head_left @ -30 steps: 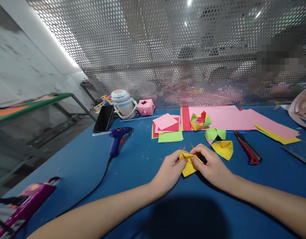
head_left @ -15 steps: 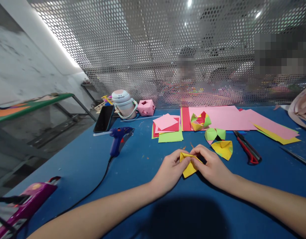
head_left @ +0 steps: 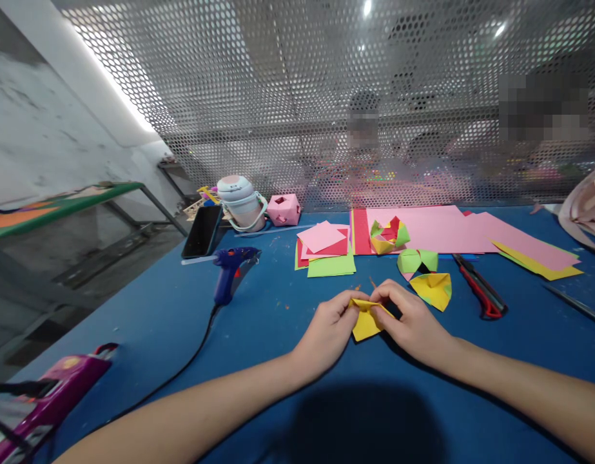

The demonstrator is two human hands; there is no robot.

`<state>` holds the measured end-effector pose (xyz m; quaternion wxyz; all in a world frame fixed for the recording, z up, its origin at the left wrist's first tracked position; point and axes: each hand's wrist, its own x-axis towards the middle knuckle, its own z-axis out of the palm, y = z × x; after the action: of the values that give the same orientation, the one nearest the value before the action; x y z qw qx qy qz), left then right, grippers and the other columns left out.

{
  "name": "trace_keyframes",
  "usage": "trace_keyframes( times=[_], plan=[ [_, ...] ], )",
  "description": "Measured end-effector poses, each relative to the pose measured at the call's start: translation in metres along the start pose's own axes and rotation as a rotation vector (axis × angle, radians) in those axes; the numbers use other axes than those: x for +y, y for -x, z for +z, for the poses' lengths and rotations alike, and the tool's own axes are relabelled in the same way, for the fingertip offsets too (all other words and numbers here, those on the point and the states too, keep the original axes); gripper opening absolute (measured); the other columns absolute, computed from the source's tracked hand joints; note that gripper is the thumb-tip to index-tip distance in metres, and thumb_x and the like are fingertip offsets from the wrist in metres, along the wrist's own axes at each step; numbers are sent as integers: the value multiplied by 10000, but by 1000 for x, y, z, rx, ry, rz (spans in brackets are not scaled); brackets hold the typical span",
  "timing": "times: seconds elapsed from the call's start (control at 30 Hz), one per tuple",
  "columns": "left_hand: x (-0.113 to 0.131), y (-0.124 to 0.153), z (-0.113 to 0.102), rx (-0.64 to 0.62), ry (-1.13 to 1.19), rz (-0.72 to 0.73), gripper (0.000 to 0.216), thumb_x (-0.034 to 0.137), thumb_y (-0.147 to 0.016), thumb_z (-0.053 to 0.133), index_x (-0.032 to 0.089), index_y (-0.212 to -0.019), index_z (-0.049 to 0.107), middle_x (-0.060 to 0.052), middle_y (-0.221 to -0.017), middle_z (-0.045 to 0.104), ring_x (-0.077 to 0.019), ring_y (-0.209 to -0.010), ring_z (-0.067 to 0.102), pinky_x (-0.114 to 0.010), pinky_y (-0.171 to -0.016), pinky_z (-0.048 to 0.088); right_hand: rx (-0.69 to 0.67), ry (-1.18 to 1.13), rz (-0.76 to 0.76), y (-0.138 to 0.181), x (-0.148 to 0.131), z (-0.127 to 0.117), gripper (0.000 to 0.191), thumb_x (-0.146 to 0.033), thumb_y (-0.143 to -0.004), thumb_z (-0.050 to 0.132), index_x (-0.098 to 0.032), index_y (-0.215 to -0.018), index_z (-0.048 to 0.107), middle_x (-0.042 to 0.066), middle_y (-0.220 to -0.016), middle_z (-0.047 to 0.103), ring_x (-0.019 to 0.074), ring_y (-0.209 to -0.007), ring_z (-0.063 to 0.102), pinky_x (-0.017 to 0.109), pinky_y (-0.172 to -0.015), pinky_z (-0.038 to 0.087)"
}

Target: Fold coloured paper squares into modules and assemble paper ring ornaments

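Left hand (head_left: pixel 329 330) and right hand (head_left: pixel 414 323) both pinch one folded yellow paper (head_left: pixel 364 324); three multicoloured folded pieces (head_left: pixel 433 289) lie beyond, near one glue gun (head_left: pixel 226 272).

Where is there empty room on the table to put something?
Bare table lies between the glue gun and the left hand, and between the right hand and the cutter. It's crowded behind the hands, which pinch the yellow paper: folded pieces, paper squares.
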<state>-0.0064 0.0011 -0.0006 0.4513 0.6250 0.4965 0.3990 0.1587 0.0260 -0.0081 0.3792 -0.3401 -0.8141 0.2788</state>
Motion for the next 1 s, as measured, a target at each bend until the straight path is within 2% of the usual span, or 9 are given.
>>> trace_keyframes(
  times=[0.1, 0.23, 0.4, 0.6, 1.0],
  plan=[
    [-2, 0, 0, -26, -19, 32, 238, 218, -858, 393, 163, -950, 606, -10, -877, 616, -138, -810, 542, -220, -729, 410, -11, -38, 16, -1, -1, -1, 41, -191, -882, 474, -198, -860, 507, 10, -820, 503, 136, -752, 503, 252, -685, 414],
    [-5, 0, 1, -48, -73, 58, 229, 263, -883, 380, 165, -896, 586, 0, -824, 588, -133, -765, 515, -221, -698, 399, -51, -80, 35, -2, -4, -3, 102, -261, -912, 446, -197, -882, 518, 14, -840, 508, 132, -765, 504, 252, -705, 418],
    [-6, 1, 1, -34, -88, 38, 183, 249, -886, 379, 171, -894, 545, 7, -816, 563, -126, -761, 499, -229, -705, 385, -57, -83, 51, -3, -4, -4, 165, -251, -940, 380, -202, -865, 519, 10, -828, 509, 131, -779, 502, 256, -723, 409],
    [-8, -1, 2, 0, 34, 0, 104, 265, -883, 397, 185, -858, 461, 47, -686, 464, -101, -636, 435, -208, -595, 358, -90, -99, 54, -2, -4, -3, 105, -208, -908, 434, -196, -874, 532, 20, -855, 514, 137, -783, 513, 261, -712, 424],
    [-9, -1, 1, -33, 33, -9, 117, 284, -882, 397, 191, -883, 467, 47, -683, 452, -107, -636, 422, -218, -601, 344, -45, -70, 86, -3, -2, -2, 102, -215, -895, 455, -190, -831, 529, 7, -801, 514, 130, -733, 512, 250, -672, 419]
  ],
)
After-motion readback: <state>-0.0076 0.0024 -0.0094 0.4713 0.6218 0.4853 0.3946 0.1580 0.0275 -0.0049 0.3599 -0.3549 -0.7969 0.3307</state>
